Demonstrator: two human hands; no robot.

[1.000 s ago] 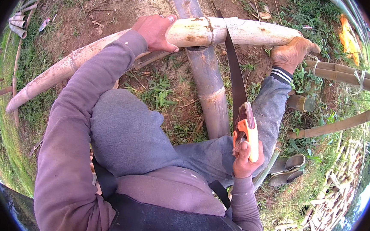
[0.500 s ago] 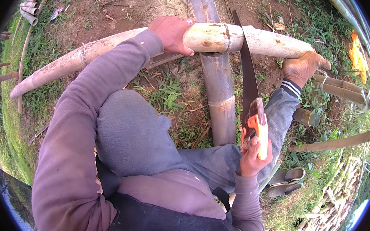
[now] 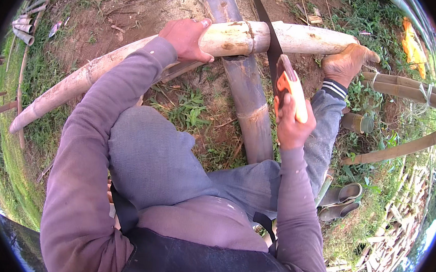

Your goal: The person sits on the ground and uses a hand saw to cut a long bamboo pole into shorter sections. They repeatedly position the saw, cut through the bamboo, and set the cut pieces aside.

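Note:
A pale bamboo pole (image 3: pixel 235 38) lies crosswise over a darker, greyish bamboo log (image 3: pixel 253 100). My left hand (image 3: pixel 184 38) is wrapped over the pale pole, left of the crossing. In my right hand (image 3: pixel 295 122) is the orange and cream handle of a hand saw (image 3: pixel 270 47). The dark blade stands across the pale pole just right of a node, touching it. Whether a cut runs into the bamboo there is hidden by the blade. My bare foot (image 3: pixel 345 64) presses against the pole's right end.
Boots (image 3: pixel 340 200) stand at the right, near a short bamboo stub (image 3: pixel 358 123). Tied bamboo poles (image 3: pixel 408 91) and a yellow cloth or plastic piece (image 3: pixel 413 48) lie farther right. Split bamboo scraps (image 3: pixel 387 239) are piled at the lower right. More cut bamboo (image 3: pixel 24 29) lies far left.
My right hand has pushed the saw forward, away from me, so the handle is now closer to the pale pole. My left hand keeps its hold; the whole view has shifted slightly.

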